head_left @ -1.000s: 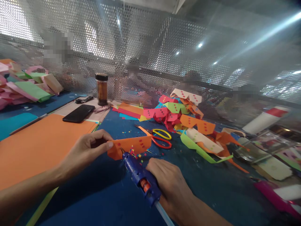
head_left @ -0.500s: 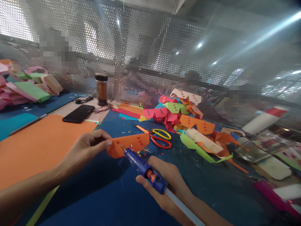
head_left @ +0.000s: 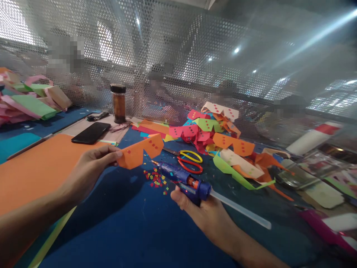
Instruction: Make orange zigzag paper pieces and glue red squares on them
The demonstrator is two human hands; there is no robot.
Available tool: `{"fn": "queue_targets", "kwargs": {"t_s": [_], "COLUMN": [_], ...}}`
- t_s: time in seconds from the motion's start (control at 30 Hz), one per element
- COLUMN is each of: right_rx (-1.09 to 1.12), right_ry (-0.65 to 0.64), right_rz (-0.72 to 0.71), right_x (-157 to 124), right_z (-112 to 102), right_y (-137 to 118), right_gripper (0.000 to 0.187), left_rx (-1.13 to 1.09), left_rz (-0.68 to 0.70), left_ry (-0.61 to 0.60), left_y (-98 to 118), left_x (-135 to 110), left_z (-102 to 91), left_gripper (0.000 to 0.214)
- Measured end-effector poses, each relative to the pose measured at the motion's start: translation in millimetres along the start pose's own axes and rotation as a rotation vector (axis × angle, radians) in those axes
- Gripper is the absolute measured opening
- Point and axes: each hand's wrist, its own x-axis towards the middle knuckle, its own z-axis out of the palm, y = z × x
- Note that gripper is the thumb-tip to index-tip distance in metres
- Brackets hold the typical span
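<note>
My left hand [head_left: 89, 168] pinches the left end of an orange folded paper piece [head_left: 139, 152] with small red squares on it, held up above the blue table. My right hand [head_left: 199, 208] grips a blue hot glue gun [head_left: 182, 179] with a clear glue stick [head_left: 240, 209] sticking out behind. The gun lies sideways with its nozzle pointing left, just under and apart from the paper. Tiny coloured paper squares [head_left: 154, 180] lie scattered on the table below the nozzle.
Yellow and red scissors [head_left: 189, 160] lie beyond the gun, before a heap of coloured paper pieces [head_left: 217, 134]. An orange sheet [head_left: 36, 167], black phone [head_left: 90, 133] and brown jar [head_left: 118, 104] stand left. A perforated metal screen [head_left: 178, 56] runs behind, a white bottle [head_left: 314, 137] at right.
My left hand lifted the orange paper up and away from the table. My right hand turned the glue gun sideways and drew its nozzle off the paper.
</note>
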Motion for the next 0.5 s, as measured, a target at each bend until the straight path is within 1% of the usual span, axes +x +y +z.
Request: {"fn": "queue_targets", "kwargs": {"t_s": [0.07, 0.13, 0.23, 0.33, 0.4, 0.5], "right_rx": [0.024, 0.043, 0.029, -0.007, -0.037, -0.092], "right_ry": [-0.023, -0.032, -0.059, -0.092, -0.119, -0.157], "right_rz": [0.012, -0.009, -0.087, -0.167, -0.152, -0.063], "right_x": [4, 10, 18, 21, 21, 21], "right_z": [-1, -1, 0, 0, 0, 0], "right_y": [2, 2, 4, 6, 7, 5], "right_gripper": [0.04, 0.036, 0.029, 0.025, 0.02, 0.02], "left_rx": [-0.076, -0.134, -0.197, -0.234, -0.241, -0.236], "left_rz": [-0.038, -0.053, -0.037, -0.019, -0.027, -0.046], "left_ry": [0.008, 0.032, 0.083, 0.12, 0.12, 0.099], "left_y": [3, 5, 6, 6, 5, 4], "left_x": [1, 2, 6, 10, 10, 10], "left_z": [-0.9, -2.2, -4.6, -6.7, -7.5, -7.7], "left_gripper": [0.022, 0.019, 0.013, 0.011, 0.011, 0.011]}}
